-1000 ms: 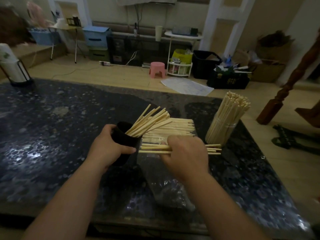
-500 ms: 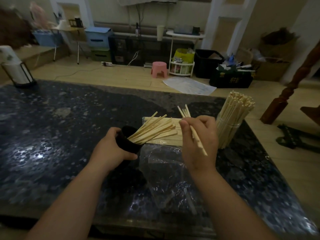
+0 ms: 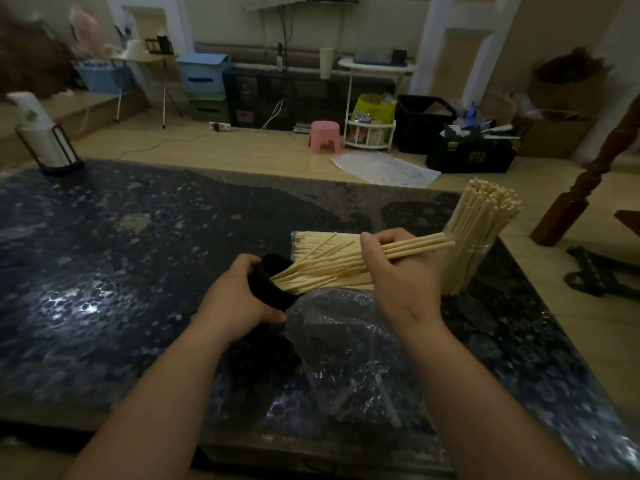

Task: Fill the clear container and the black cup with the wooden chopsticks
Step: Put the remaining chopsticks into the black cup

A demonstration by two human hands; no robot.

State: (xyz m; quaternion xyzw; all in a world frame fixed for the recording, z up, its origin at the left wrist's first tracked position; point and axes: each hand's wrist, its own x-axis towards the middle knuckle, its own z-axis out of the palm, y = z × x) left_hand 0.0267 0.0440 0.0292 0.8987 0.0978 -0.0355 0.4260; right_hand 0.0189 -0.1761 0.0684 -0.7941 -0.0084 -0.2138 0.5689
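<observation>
Right hand (image 3: 398,277) clamps a few chopsticks (image 3: 420,244); left hand (image 3: 235,299) grips the tilted cup (image 3: 272,289). Hold it steady and feed the tips in together.

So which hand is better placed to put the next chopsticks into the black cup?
The right hand, probably: it grips a bunch of wooden chopsticks near the mouth of the black cup. The left hand is busy holding that cup tilted toward them.

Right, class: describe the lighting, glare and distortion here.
Head view: dim overall; white glare patches on the dark speckled stone tabletop; the round black cup nearly vanishes into shadow; the crinkled clear plastic bag glints; wide-angle lens tilts uprights near the edges.
</observation>
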